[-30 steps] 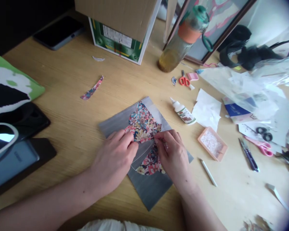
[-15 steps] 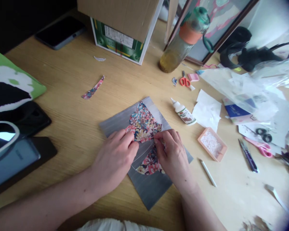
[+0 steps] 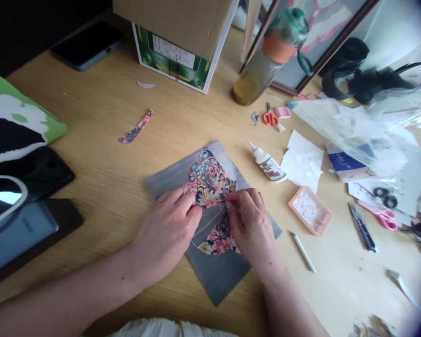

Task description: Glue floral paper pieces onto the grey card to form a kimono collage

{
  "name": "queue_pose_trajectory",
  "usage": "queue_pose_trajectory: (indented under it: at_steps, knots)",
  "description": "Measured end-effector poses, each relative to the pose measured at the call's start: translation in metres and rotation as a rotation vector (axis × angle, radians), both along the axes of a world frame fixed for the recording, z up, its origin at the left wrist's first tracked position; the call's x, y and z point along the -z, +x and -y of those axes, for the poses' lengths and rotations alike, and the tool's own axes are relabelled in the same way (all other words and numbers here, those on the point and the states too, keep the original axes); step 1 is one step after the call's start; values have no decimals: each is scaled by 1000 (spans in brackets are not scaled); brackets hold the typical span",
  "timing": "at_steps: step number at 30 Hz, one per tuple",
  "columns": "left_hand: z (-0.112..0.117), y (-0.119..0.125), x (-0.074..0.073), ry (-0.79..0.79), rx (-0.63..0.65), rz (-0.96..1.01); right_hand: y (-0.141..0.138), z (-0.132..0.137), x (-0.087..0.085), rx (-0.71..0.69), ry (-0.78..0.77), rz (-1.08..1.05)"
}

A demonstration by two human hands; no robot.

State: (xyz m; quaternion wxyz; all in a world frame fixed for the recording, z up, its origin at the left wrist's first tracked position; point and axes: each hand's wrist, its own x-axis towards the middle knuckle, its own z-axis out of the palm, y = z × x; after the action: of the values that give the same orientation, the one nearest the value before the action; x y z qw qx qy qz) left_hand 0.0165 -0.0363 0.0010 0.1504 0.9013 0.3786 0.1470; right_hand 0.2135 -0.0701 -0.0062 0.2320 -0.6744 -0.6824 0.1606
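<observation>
A grey sheet (image 3: 215, 278) lies turned cornerwise on the wooden desk, with a thin white curved line drawn on it. On its upper half is a flower-patterned fabric piece (image 3: 210, 180). A second floral piece (image 3: 217, 236) lies lower down, partly under my right hand. My left hand (image 3: 171, 224) has its fingers curled at the left lower edge of the upper piece. With thumb and index finger together, my right hand (image 3: 249, 215) pinches that piece's lower right edge. Both fingertips are partly hidden.
Right of the sheet are a glue bottle (image 3: 268, 164), a pink tray of white beads (image 3: 310, 210), a white pencil (image 3: 303, 252) and a craft knife (image 3: 362, 228). Orange scissors (image 3: 270, 118) and a drink bottle (image 3: 263, 65) stand farther back. A floral strip (image 3: 136, 128) lies left.
</observation>
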Motion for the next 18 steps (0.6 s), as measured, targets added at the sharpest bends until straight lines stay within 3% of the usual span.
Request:
queue_pose_trajectory:
  at_steps: [9,18]
  knots:
    - [0,0,0,-3,9,-20,-4,-1,-1,-43,-13,156]
    - [0,-1,-2,-13,12,-63,-10,-3,-1,-136,-26,459]
